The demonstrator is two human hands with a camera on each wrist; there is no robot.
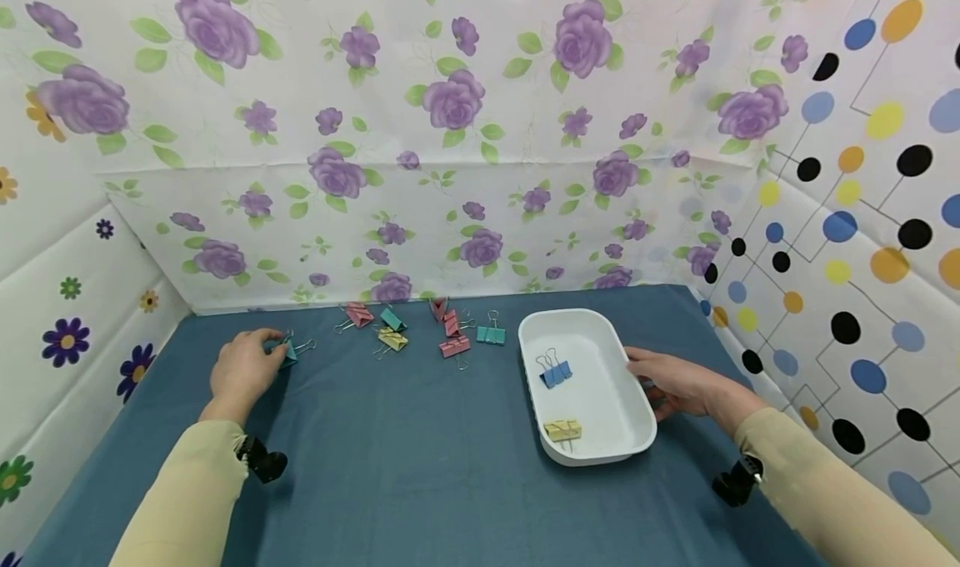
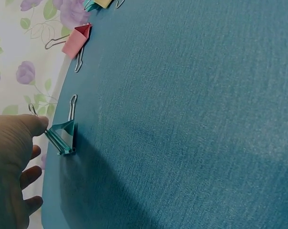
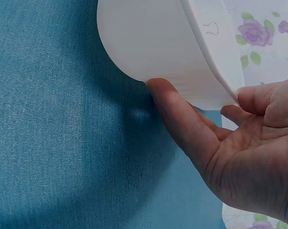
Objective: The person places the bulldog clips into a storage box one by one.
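Note:
My left hand (image 1: 247, 371) is at the far left of the table, pinching a teal binder clip (image 1: 288, 353) near the back edge. In the left wrist view, thumb and finger meet at one side of the teal clip, whose wire handles stick out. At the right, my right hand (image 1: 686, 383) grips the side of a white plastic tray (image 1: 603, 400). The right wrist view has digits at the tray's rim and against its lower side. Inside the tray lie a blue binder clip (image 1: 556, 373) and, closer to me, a yellow binder clip (image 1: 562, 430).
Along the back of the blue cloth (image 1: 405, 467) lie several more binder clips: a pink one (image 1: 358, 314), a green one (image 1: 392, 319), a yellow one (image 1: 392, 338), a cluster of pink ones (image 1: 453, 347) and a teal one (image 1: 491, 335). Patterned sheets wall three sides.

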